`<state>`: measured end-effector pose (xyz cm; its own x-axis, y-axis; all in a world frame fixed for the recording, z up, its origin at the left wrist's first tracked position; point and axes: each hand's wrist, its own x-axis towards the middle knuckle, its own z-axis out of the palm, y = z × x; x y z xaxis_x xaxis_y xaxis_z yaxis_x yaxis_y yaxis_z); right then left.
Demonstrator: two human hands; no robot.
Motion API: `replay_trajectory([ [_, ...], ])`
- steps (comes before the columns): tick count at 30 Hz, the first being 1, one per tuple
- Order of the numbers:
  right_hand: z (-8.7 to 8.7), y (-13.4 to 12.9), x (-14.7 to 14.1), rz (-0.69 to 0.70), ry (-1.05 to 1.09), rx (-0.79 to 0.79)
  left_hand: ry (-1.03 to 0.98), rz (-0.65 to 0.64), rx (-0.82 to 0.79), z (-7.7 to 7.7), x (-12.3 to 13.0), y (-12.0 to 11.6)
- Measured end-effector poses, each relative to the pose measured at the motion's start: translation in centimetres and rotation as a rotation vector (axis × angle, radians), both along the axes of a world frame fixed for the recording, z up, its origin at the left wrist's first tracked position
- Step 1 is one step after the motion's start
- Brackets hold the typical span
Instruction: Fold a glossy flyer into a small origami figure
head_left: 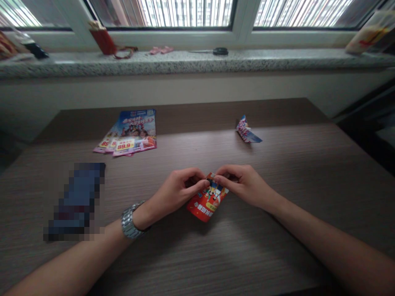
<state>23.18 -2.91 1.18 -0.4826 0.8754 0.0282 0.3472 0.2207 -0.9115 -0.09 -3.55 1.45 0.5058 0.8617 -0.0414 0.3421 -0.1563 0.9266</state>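
Both hands hold a small red printed flyer (205,204) above the middle of the table, its printing upside down from here. My left hand (188,185), with a metal watch (131,222) on the wrist, pinches the upper left edge between thumb and fingers. On the opposite upper edge, my right hand (239,181) is closed in a pinch, thumb on top. The flyer's lower part bends away from the fingers, and its back is hidden. Farther off to the right lies a folded blue and pink paper piece (247,132), one part standing up.
Several overlapping flyers (137,131) lie at the back left of the brown table (191,263). A pixelated dark object (75,199) rests left of my left hand. On the stone windowsill (173,63) are a red container (105,40), pink pieces (162,50) and a dark-handled tool (220,51).
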Motion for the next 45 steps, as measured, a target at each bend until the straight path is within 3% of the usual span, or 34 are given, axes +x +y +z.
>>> replay_trajectory([
  [8, -0.5, 0.3, 0.0, -0.09, 0.154, -0.179, -0.113, 0.133, 0.027, -0.2, 0.0, 0.2],
  [14, -1.1, 0.6, 0.3, -0.102, 0.234, -0.288, -0.142, 0.136, 0.002, -0.3, 0.0, 0.1],
  [36, -0.4, 0.6, 0.7, -0.065, 0.061, -0.147, -0.159, 0.1, -0.072, -0.8, -0.1, 0.3],
  [42, 0.0, 0.6, 0.8, -0.007, -0.09, -0.036, -0.137, 0.117, -0.034, -0.5, -0.1, 0.4],
  [45, 0.2, 0.6, 0.5, -0.038, -0.04, -0.06, -0.139, 0.141, -0.013, -0.4, -0.1, 0.3],
])
